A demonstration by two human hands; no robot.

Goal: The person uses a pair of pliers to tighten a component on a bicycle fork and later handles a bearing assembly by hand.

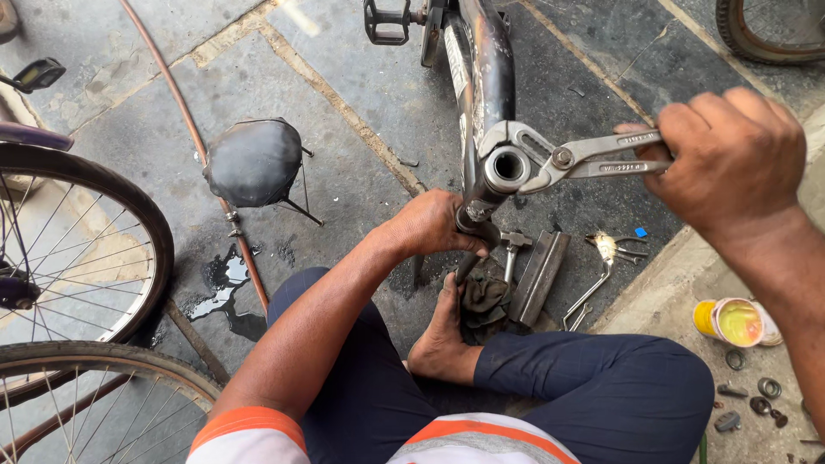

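Note:
A black bicycle frame stands upright between my knees, its open seat tube end facing me. My right hand grips the handles of silver adjustable pliers, whose jaws clamp around the tube end. Lower down, my left hand wraps around the frame just below the clamp bolt. My bare foot rests on the ground beside a dark rag.
A black saddle lies on the stone floor at left, beside a wet patch. Two bicycle wheels stand at far left. A hammer, a metal bar, a pedal, a yellow grease tin and small nuts lie around.

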